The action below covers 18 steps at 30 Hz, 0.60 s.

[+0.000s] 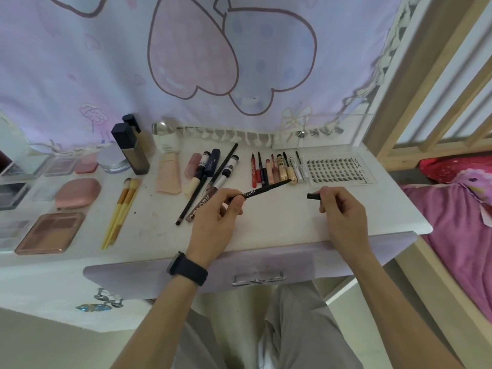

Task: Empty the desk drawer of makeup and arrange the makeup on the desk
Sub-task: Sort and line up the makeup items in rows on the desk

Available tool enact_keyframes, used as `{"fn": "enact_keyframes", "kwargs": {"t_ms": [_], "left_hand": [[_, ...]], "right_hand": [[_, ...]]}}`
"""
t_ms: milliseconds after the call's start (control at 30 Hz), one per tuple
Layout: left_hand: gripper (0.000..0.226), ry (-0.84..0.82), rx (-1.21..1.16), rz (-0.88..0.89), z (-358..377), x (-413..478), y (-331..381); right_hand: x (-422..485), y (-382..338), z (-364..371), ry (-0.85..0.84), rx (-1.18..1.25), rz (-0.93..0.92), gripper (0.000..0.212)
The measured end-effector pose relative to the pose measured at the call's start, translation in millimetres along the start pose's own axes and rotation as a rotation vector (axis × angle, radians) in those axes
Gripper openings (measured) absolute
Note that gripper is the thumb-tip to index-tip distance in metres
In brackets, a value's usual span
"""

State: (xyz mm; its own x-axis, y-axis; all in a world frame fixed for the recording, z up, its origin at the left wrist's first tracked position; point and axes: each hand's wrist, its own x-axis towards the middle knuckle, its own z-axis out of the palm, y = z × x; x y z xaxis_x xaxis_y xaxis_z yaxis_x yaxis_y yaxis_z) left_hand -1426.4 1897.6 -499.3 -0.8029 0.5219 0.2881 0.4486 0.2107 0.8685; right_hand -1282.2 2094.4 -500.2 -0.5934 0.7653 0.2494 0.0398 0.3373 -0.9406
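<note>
Gripping an uncapped black liner pencil (262, 189) by its near end: left hand (215, 217). Alongside, apart, the right hand (343, 211) pinches the cap (313, 195). Risk: exposed tip, ahead-right of the left hand, may nudge or smear the tube row (277, 169) there.

Centre: matt white painted desk top (279, 227), smudged and scuffed. Below it, matt lilac drawer front (149, 275) with glossy clear plastic handle (257, 278). Mid-frame, smooth black plastic liner pencil (262, 189) and cap (313, 196). Right of centre, glossy clear plastic lash tray (368, 169). Top: thin printed cloth curtain (106, 62). Upper right: bare pale wood frame (415, 75). Lower centre: matt dark woven watch strap (190, 271).
</note>
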Motion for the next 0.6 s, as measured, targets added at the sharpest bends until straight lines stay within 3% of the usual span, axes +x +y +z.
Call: {"fn": "enact_keyframes", "kwargs": {"t_ms": [267,400,533,600], "left_hand": [[0.009,0.08,-0.1,-0.098,3,-1,2],[0.012,0.124,-0.134,-0.158,5,1,4],[0.002,0.184,0.04,-0.212,8,13,7],[0.009,0.224,0.209,-0.224,10,25,11]], "right_hand": [[-6,0,3,-0.013,-0.026,-0.029,0.012],[-7,0,5,-0.027,-0.053,-0.053,0.025],[-8,-2,9,-0.044,-0.139,-0.069,0.029],[-8,-2,11,-0.06,-0.177,-0.074,0.03]]}}
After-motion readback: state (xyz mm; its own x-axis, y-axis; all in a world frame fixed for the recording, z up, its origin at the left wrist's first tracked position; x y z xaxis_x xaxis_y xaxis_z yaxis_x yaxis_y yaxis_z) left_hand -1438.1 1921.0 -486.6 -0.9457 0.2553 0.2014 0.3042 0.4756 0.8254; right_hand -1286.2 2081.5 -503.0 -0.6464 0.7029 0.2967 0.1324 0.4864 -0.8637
